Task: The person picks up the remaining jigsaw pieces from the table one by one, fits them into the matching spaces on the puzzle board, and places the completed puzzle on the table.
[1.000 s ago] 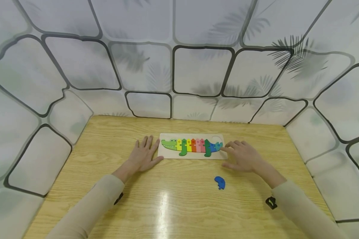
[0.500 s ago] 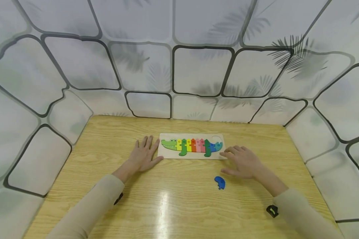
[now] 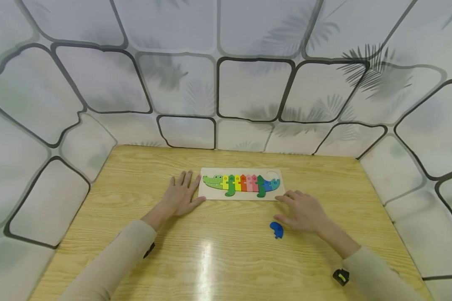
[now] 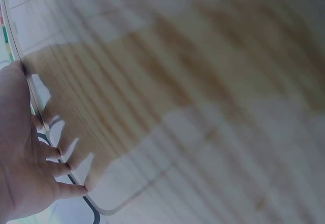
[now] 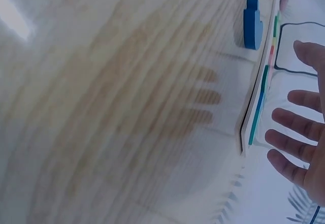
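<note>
A pale wooden puzzle board (image 3: 212,195) lies on the table, filled with a colourful segmented crocodile (image 3: 243,183). Near its upper right corner is a round outlined recess beside the blue tail. My left hand (image 3: 178,197) lies flat with fingers spread, thumb and index by the board's left edge. One loose blue puzzle piece (image 3: 276,230) sits on the table below the board; the right wrist view shows that blue piece (image 5: 252,25) too. My right hand (image 3: 304,212) is just up and right of it, fingers extended and apart, holding nothing. Its fingertips reach the board's lower right corner.
The light wood table (image 3: 165,267) ends at a pale wall covering (image 3: 254,90) with dark stone-like outlines and leaf shapes. The covering also runs along both sides. A small black device (image 3: 340,276) is at the right cuff.
My right hand has drawn back from the crocodile's tail, moving downward toward the loose blue puzzle piece. The left hand, board and blue piece have stayed in place.
</note>
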Available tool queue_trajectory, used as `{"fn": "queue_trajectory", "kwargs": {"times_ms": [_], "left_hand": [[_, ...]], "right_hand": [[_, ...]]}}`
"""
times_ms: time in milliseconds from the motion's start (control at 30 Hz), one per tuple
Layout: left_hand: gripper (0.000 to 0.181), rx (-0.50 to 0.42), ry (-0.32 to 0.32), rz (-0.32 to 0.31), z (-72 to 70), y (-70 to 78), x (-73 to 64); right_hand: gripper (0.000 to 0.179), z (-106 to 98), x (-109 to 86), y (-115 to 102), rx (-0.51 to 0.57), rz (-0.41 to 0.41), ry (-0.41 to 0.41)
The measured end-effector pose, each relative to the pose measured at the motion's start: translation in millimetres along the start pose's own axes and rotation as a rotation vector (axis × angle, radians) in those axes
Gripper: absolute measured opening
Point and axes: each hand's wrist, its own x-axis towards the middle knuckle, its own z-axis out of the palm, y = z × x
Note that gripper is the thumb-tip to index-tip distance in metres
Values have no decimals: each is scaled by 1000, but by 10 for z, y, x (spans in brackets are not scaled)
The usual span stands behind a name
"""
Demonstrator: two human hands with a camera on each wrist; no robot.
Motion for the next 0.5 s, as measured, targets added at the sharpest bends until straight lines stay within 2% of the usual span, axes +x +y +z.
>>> {"fn": "queue_trajectory", "kwargs": {"times_ms": [167, 400, 500], "left_hand": [[86, -4, 1, -2, 9, -3, 2], [85, -12, 7, -4, 6, 6, -2], [85, -11, 3, -9, 1, 7, -6]], "right_hand": [[57, 16, -25, -84, 11, 55, 9], [56, 28, -58, -173, 51, 123, -41], [55, 39, -68, -196, 56, 132, -38]]}}
